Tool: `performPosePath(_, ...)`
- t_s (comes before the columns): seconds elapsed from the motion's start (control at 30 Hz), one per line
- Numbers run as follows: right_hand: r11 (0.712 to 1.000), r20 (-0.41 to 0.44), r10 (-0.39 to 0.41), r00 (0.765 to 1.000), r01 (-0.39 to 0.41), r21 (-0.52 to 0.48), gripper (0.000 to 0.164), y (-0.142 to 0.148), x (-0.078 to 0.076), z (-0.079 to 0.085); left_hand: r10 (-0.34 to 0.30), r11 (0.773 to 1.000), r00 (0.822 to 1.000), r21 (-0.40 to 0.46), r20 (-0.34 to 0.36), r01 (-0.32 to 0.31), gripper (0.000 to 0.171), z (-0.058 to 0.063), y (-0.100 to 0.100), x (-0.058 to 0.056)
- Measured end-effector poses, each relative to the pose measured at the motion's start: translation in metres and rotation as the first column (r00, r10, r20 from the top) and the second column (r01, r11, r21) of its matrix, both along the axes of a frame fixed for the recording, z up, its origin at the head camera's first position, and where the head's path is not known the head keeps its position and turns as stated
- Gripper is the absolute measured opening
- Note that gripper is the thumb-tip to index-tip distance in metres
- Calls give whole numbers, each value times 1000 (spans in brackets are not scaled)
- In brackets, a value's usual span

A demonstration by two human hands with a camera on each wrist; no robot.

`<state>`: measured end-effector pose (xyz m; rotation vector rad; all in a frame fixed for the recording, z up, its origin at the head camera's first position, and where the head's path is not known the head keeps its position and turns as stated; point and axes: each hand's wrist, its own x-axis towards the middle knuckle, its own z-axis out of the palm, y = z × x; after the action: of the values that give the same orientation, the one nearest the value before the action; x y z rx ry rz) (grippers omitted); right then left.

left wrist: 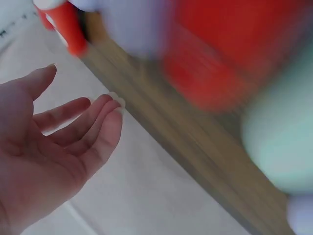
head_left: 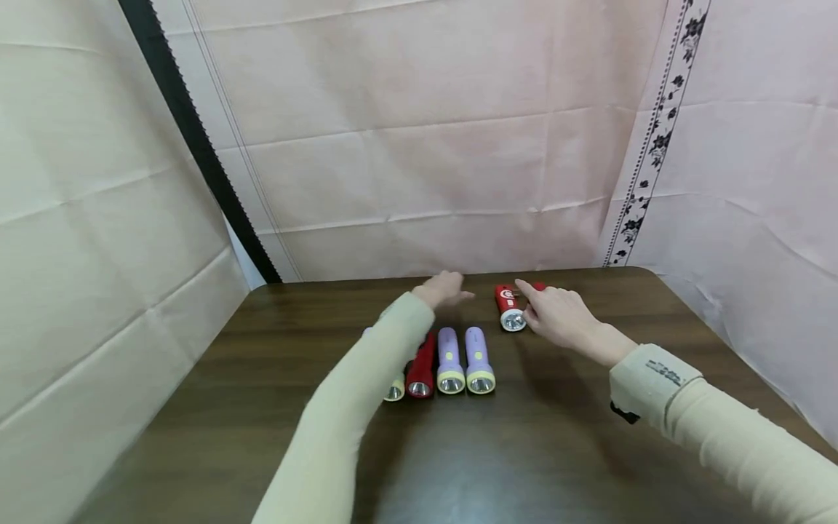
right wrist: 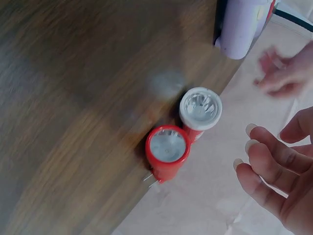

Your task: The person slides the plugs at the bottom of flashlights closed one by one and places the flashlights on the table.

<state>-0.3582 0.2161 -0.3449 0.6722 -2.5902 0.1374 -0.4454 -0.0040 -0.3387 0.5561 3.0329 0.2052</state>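
Note:
My left hand [head_left: 445, 289] hovers beyond a row of flashlights, its fingers loosely bent and holding nothing; the left wrist view shows its palm [left wrist: 54, 161] bare. In the row stand a dark red flashlight [head_left: 421, 371], two purple ones with pale yellow rims, the nearer-left [head_left: 449, 356] and the right [head_left: 478, 356], and another pale-rimmed flashlight [head_left: 395, 391] mostly hidden by my left sleeve. My right hand [head_left: 559, 314] is above a red flashlight with a white rim [right wrist: 200, 108] and an all-red flashlight [right wrist: 167, 147]. Its fingers are relaxed, apart from both.
The flashlights are on a dark wooden table [head_left: 262, 407]. Pale cloth [head_left: 419, 175] hangs behind its far edge and along both sides. In the left wrist view the nearby flashlights are blurred.

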Motion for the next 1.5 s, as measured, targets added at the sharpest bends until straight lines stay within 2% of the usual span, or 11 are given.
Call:
performPosePath(0.17, 1000, -5, -17, 1000, 17, -5, 45, 12, 2, -1, -21, 999, 999, 43, 33, 20, 32, -6, 67, -9)
performPosePath(0.37, 999, -10, -54, 998, 54, -3, 38, 21, 2, 2, 156, 985, 985, 60, 74, -160, 29, -19, 111, -24)
performPosePath(0.47, 998, -7, -70, 998, 70, 9, 34, 24, 1, 3, 209, 973, 972, 72, 104, -217, 31, -29, 120, -32)
performPosePath(0.57, 997, -7, -73, 997, 73, 24, 32, 21, 1, 4, 198, 972, 972, 104, 128, -212, 22, -32, 116, -35)
performPosePath(0.67, 997, -4, -69, 998, 70, 29, 32, 19, 2, 3, 168, 972, 975, 142, 143, -188, 15, -30, 108, -34)
performPosePath(0.87, 997, 23, -72, 997, 71, 27, 28, 20, 4, -5, 151, 954, 973, 232, 174, -190, 24, -17, 101, -25)
performPosePath(1.1, 997, 58, -72, 996, 72, 4, 40, 24, 7, 1, 25, 920, 985, 382, 170, -89, 31, 5, 88, -27)
performPosePath(1.23, 997, 43, -79, 996, 78, 15, 43, 24, 8, 10, -43, 900, 990, 435, 137, -22, 30, 18, 78, -17)
performPosePath(1.33, 997, 26, -79, 997, 79, 17, 46, 22, 9, 15, -99, 896, 994, 438, 45, 69, 33, 24, 69, -9)
performPosePath(1.4, 997, 24, -74, 997, 73, 15, 48, 20, 11, 16, -136, 913, 990, 380, -48, 144, 37, 22, 64, -6)
performPosePath(1.5, 998, 27, -58, 998, 58, 21, 52, 16, 12, 11, -220, 926, 959, 269, -180, 263, 37, 13, 58, -5)
